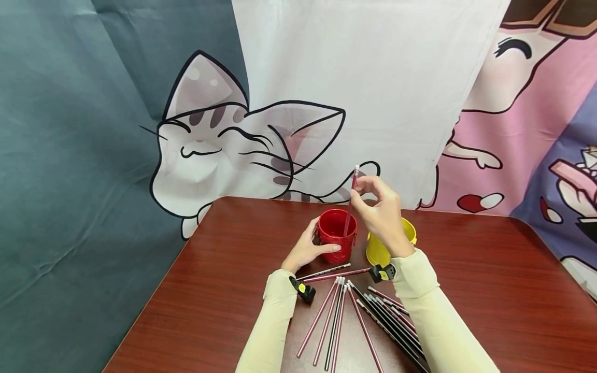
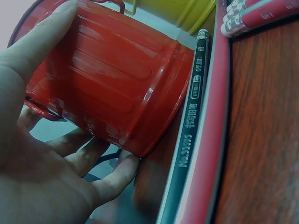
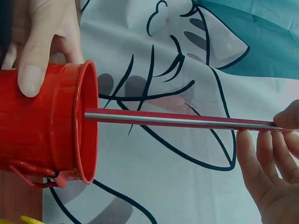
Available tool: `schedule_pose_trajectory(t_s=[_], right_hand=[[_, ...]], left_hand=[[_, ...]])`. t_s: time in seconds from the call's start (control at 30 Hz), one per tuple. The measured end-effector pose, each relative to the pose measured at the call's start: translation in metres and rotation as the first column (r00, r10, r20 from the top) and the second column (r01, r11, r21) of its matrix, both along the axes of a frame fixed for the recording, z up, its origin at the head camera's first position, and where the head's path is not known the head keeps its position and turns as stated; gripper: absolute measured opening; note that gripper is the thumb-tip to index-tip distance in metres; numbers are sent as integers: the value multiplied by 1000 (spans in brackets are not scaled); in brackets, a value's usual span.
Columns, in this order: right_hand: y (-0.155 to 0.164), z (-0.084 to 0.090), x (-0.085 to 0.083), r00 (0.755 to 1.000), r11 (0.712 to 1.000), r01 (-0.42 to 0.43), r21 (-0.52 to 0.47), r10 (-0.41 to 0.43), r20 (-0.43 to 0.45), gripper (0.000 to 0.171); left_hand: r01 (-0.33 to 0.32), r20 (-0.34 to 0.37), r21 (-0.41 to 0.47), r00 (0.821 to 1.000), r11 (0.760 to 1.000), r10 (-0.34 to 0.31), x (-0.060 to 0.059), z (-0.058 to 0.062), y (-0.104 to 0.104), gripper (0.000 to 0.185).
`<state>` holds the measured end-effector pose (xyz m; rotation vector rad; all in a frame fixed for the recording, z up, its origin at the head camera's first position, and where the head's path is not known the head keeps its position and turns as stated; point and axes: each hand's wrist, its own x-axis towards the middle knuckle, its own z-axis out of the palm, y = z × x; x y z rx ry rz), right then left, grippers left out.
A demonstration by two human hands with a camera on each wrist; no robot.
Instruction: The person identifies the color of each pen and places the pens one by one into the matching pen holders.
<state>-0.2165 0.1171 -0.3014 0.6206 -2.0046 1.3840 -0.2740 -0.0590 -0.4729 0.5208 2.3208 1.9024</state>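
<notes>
A red bucket [image 1: 337,248] stands upright on the table, and my left hand [image 1: 310,248] grips its side, thumb across the front. Above it, my right hand [image 1: 380,210] pinches a red pencil [image 1: 350,207] near its white-eraser end. The pencil's lower end reaches inside the bucket's rim, as the right wrist view also shows, where the red pencil [image 3: 187,120] passes into the opening. A dark green pencil [image 2: 191,112] and a red pencil lie just in front of the bucket's base in the left wrist view.
A yellow bucket [image 1: 379,251] stands right of the red one, partly hidden by my right hand. Several red and dark pencils [image 1: 333,321] lie fanned out at the front, with a bundle of dark pencils [image 1: 392,326] beside my right forearm. A cartoon-printed cloth [image 1: 298,77] hangs behind the table.
</notes>
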Motion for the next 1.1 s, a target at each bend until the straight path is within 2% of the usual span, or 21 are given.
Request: schedule_pose_trajectory(t_s=[0.27,0.57,0.8,1.1], right_hand=[[-6,-3,-1,999,999,36,-35,-37,-38,17],[-9,-11,1,1000,1000,-6,-2,5,-29,15],[-3,-43,-20,999,998,46,37,-45,-25,14],[0,-66,-22,999,998,32,58,-35,40,14]], left_hand=[[-6,1,-2,1000,1000,6,0,0,-1,81],[6,5,-15,1000,1000,-6,0,0,-1,81],[5,-6,-17,1000,1000,-5,1,3,-1,82],[12,-10,-19,1000,1000,-12,1,1,-1,81]])
